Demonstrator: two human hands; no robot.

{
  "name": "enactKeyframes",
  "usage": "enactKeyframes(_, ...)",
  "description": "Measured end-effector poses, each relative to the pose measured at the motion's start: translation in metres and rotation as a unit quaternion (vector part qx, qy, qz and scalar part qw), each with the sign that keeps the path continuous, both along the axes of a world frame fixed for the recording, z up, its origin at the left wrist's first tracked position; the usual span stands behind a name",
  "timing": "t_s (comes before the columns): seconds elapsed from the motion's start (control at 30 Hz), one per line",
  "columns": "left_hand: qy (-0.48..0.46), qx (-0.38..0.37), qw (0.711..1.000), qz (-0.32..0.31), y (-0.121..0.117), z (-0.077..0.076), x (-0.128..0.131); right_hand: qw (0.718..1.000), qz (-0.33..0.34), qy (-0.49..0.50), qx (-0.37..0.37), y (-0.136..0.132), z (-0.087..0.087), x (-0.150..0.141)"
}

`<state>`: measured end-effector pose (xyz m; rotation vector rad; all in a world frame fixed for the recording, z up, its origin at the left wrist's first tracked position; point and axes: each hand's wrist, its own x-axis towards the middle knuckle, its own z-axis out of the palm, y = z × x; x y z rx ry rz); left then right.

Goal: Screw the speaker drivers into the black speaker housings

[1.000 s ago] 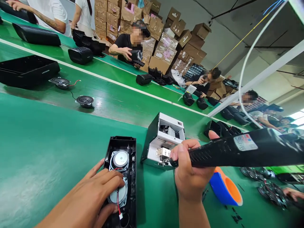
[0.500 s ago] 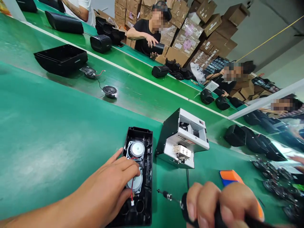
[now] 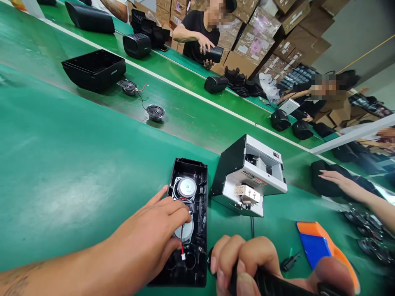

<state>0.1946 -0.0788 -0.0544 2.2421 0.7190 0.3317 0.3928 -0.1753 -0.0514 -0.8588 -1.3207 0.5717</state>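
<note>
Speaker case [image 3: 202, 222] lies on its back on the worktop [image 3: 77, 164], open side up, straight ahead of the person and between the two hands. The left hand [image 3: 160, 224] is the nearer one: it reaches in over the case's left wall, fingers bent and thumb opposite, closed about the round back of the lower speaker [image 3: 187, 231]. The right hand [image 3: 247, 263] is just off the right wall at the near end, fist wrapped firmly around a black screwdriver [image 3: 268, 284]. That tool points leftward, across the case's length, and its thin tip comes in over the right wall, level with the near part of the lower speaker; whether it touches anything cannot be told.

The case's long axis runs away from the person, the far end leaning slightly right. It is black plastic, a deep narrow box with ribs and posts along the inner right side and round openings at the near end. The upper speaker [image 3: 186, 188] sits farther in, silver-backed, its frame in plain view. A red and black wire [image 3: 182, 242] trails toward the near end, with a white plug [image 3: 183, 256].

Farther out, a white and black machine [image 3: 251, 179] stands just right of the case, and a blue and orange scoop [image 3: 311, 246] lies beyond the right hand.
</note>
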Motion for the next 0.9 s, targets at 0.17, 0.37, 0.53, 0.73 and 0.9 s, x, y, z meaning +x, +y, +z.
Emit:
enactKeyframes(0.17, 0.009, -0.001, 1.0, 0.0, -0.001, 0.007, 0.0, 0.999, -0.031, 0.029, -0.002, -0.005, -0.022, -0.003)
enactKeyframes(0.37, 0.05, -0.003, 0.999, 0.002, -0.001, 0.01, 0.006, 0.995, -0.092, 0.04, 0.026, 0.003, -0.027, -0.019)
enactKeyframes(0.53, 0.06, 0.033, 0.998, -0.005, 0.0, 0.013, 0.009, 0.987, -0.134, 0.044, 0.074, 0.009, -0.022, -0.027)
enactKeyframes(0.73, -0.017, 0.14, 0.99, 0.006, 0.001, -0.018, 0.002, 0.999, -0.037, 0.021, 0.017, 0.007, -0.062, -0.022)
enactKeyframes(0.9, -0.064, 0.224, 0.972, -0.033, 0.014, -0.044, -0.015, 0.975, -0.199, 0.085, 0.046, 0.019, -0.085, -0.05)
